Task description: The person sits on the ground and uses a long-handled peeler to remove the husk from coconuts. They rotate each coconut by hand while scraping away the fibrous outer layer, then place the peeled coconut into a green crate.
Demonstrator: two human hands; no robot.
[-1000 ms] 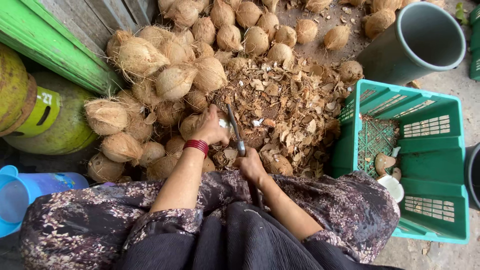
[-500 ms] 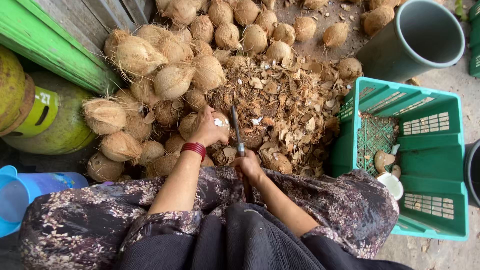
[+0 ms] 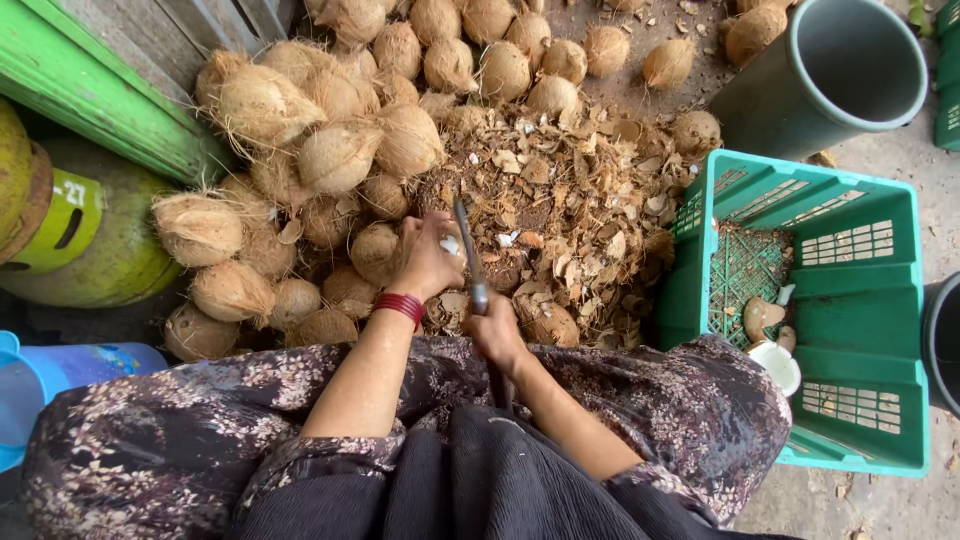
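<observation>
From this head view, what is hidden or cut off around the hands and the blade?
- Coconut under the left hand: mostly covered by the fingers.
- Knife handle: wrapped inside the right hand.
- Bottom of the green crate: partly blocked by its near wall.
- Grey bucket contents: interior too dark to tell.
- Blue container: cut by the left edge.
</observation>
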